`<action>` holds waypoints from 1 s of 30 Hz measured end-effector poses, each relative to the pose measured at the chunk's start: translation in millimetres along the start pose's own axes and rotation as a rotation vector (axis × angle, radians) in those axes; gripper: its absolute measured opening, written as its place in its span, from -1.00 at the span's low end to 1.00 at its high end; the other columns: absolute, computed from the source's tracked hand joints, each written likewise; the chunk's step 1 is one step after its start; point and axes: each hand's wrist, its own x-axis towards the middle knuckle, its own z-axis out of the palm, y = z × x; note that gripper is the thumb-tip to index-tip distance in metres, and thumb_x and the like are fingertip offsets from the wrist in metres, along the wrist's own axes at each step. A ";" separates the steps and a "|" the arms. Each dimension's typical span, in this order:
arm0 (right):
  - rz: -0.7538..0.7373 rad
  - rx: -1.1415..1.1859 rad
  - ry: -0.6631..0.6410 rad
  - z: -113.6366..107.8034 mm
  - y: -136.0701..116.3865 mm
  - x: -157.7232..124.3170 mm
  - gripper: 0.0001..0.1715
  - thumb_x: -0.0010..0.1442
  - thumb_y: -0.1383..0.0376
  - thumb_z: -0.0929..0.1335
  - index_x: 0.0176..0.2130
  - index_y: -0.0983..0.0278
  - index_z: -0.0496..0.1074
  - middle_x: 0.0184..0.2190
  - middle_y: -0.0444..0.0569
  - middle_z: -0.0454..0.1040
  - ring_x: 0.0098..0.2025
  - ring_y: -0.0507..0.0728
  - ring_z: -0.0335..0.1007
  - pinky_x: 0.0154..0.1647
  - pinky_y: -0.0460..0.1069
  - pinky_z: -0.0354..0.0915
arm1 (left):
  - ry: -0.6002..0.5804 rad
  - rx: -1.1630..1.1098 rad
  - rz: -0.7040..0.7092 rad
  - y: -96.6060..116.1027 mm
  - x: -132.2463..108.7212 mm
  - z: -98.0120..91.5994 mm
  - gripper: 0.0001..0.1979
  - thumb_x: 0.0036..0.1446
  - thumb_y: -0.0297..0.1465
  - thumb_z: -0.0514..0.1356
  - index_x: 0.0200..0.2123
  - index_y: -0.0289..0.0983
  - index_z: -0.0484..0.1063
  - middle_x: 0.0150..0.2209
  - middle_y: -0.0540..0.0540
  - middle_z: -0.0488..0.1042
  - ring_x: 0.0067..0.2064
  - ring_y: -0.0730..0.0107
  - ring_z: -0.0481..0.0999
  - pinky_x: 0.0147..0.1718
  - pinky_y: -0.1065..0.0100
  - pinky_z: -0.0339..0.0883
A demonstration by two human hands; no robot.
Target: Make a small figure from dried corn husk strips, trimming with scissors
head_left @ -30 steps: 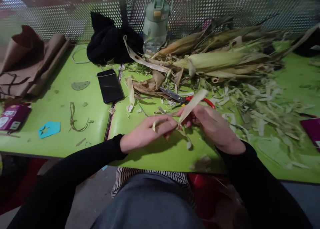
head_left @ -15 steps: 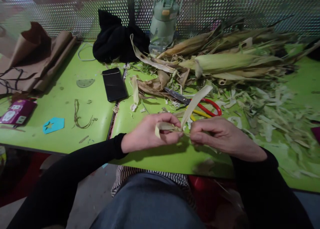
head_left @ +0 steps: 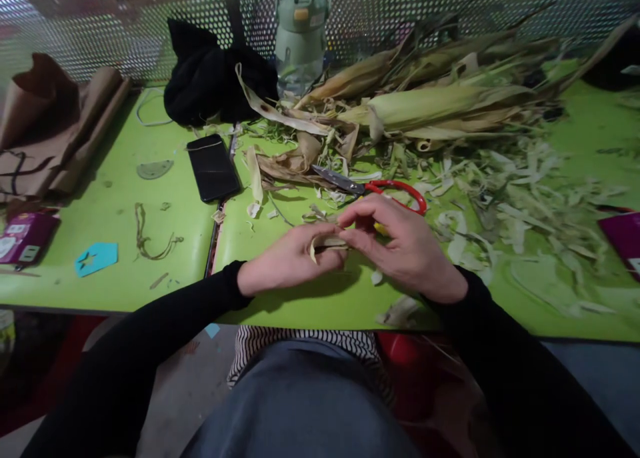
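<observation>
Head view, from where I sit: both hands meet over the near edge of the green table (head_left: 150, 245). The left hand (head_left: 285, 261) and right hand (head_left: 405, 245) are each closed in a pinch on one pale husk strip (head_left: 325, 243), fingers (head_left: 361, 237) curled tight, none spread. The strip is held just above the table between the two hands, with its long axis roughly left to right and a short curled end sticking out by the left thumb. The right fingertips cover the other end, so I cannot tell its length. Both hands are on it, neither nearer.

Red-handled scissors (head_left: 395, 188) lie just beyond the right hand, apart from it. A phone (head_left: 213, 167) sits farther left. Unhusked corn (head_left: 430, 105) is piled at the back, with husk scraps (head_left: 525, 198) strewn right.
</observation>
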 end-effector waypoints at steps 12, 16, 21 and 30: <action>0.335 0.271 -0.248 -3.1 4.8 4.2 -0.63 0.24 -0.01 0.38 -0.23 0.25 0.46 -0.47 -0.16 0.38 -0.48 0.02 0.25 -0.49 -0.06 0.19 | -0.034 0.026 0.023 -0.8 -8.9 -2.3 -0.19 0.25 -0.43 0.10 0.44 -0.26 -0.30 -0.44 0.06 0.38 -0.46 0.46 0.29 -0.40 0.37 0.21; 0.422 0.295 -0.199 -5.7 5.5 5.7 -0.57 0.25 -0.08 0.35 -0.25 0.23 0.44 -0.39 -0.11 0.46 -0.41 0.05 0.31 -0.42 -0.04 0.23 | 0.004 0.114 0.114 4.3 -12.7 -1.8 -0.20 0.26 -0.43 0.07 0.45 -0.24 -0.29 -0.52 0.10 0.29 -0.52 0.44 0.23 -0.44 0.34 0.16; 0.385 0.325 -0.265 -10.7 -0.7 6.6 -0.57 0.18 -0.07 0.40 -0.38 0.24 0.49 -0.44 -0.12 0.49 -0.41 0.06 0.35 -0.39 -0.03 0.27 | 0.044 0.032 0.107 -0.6 -10.4 2.0 -0.28 0.24 -0.42 0.12 0.37 -0.23 -0.16 -0.42 0.05 0.37 -0.46 0.45 0.29 -0.39 0.36 0.20; 0.254 0.180 -0.025 -3.4 1.7 3.1 -0.68 0.30 0.06 0.34 -0.33 0.21 0.53 -0.37 -0.08 0.55 -0.33 0.09 0.42 -0.31 -0.02 0.31 | -0.018 0.138 0.063 -9.0 -2.0 -0.6 -0.85 0.24 -0.32 0.18 -0.27 -0.31 0.36 -0.46 0.07 0.32 -0.45 0.54 0.21 -0.44 0.43 0.13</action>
